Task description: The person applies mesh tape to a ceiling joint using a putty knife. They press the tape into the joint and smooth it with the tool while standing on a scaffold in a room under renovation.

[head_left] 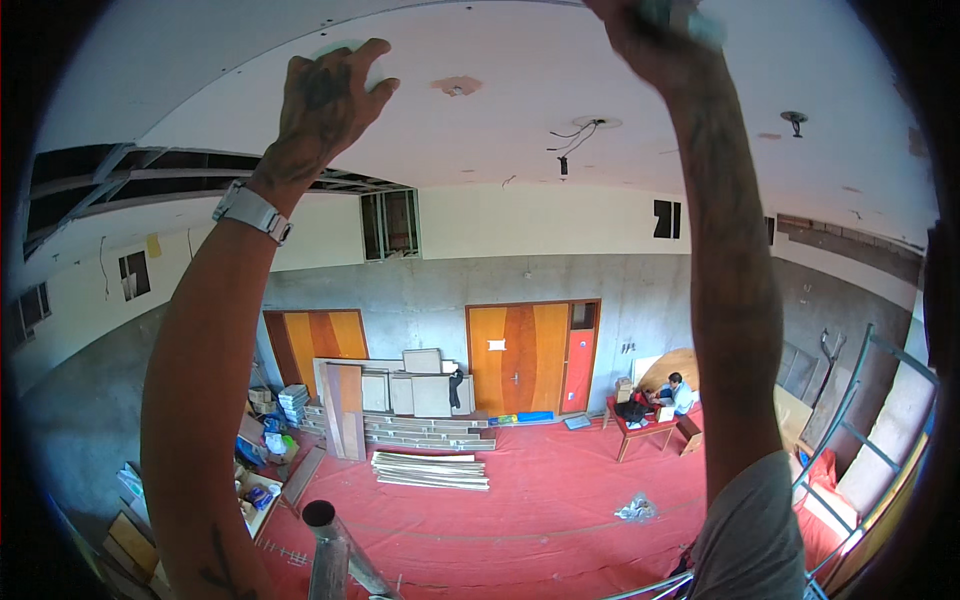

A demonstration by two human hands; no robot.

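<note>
My left hand (330, 105) is raised to the white ceiling (520, 60), a pale watch on its wrist. Its thumb and fingers curve around a pale round disc (376, 74), mostly covered by the hand. At the top edge my right hand (640, 40) is raised too, smeared by motion and partly cut off by the frame. It grips a pale greenish thing (690, 22), too blurred to name. Between the hands, a peach-coloured patch (456, 87) marks the ceiling. Loose black wires (578, 133) hang from a round ceiling fitting.
Far below lies a red-covered floor (540, 500) with stacked boards (420, 400) and long pale strips (430, 470). A person (682, 393) sits by a red table (640, 425). Metal pipes (328, 550) rise close below me; a green metal frame (850, 430) stands right. Ceiling framing (110, 175) is exposed left.
</note>
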